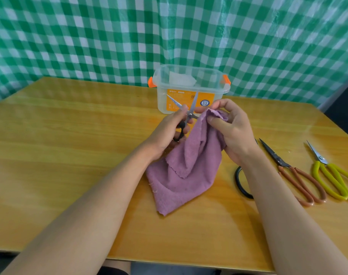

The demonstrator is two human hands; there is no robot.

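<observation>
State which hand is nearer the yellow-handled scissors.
Right. The right hand pinches the purple cloth, left of the yellow-handled scissors; the left hand grips black-handled scissors farther left.

Left forearm (89, 205): was bare from elbow to wrist.
Right forearm (284, 205): was bare along all its visible length.
Left hand (169, 132), right hand (234, 132): were uncovered, fingers bare.
Clothing: a strip of black fabric (113, 272) showed at the frame's bottom edge.
</observation>
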